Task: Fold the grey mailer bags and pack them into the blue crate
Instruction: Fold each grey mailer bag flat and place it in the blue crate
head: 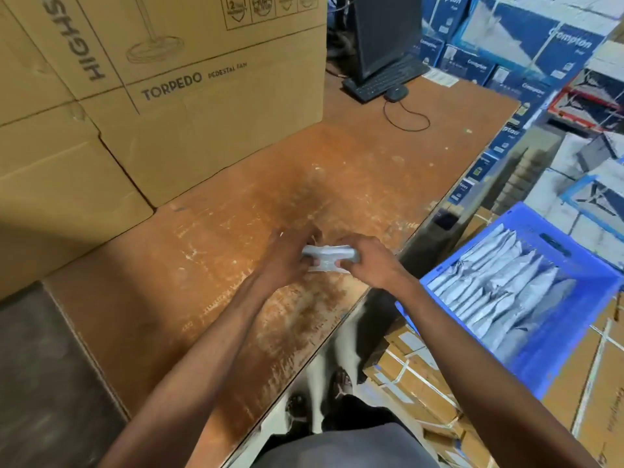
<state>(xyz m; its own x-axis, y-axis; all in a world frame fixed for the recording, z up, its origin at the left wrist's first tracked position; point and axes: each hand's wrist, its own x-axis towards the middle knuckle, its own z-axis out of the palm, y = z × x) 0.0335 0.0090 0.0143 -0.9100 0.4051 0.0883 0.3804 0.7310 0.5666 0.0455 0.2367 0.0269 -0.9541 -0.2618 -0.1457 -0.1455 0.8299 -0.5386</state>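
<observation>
Gripping one folded mailer bag (329, 256), seemingly, left hand (287, 261) and right hand (369, 261) meet.

A worn wooden table (256, 184), orange-brown and scuffed with pale scratches, runs from the near edge to the far right. Large cardboard boxes (189, 106) printed "TORPEDO" stand on its far left side, with more brown cartons (57, 184) just beside them at the left. At the far right end a black keyboard (378, 83) lies on the top, a black mouse (395, 93) just beside it, its cable looping nearer, and a dark monitor (381, 32) stands behind them
</observation>
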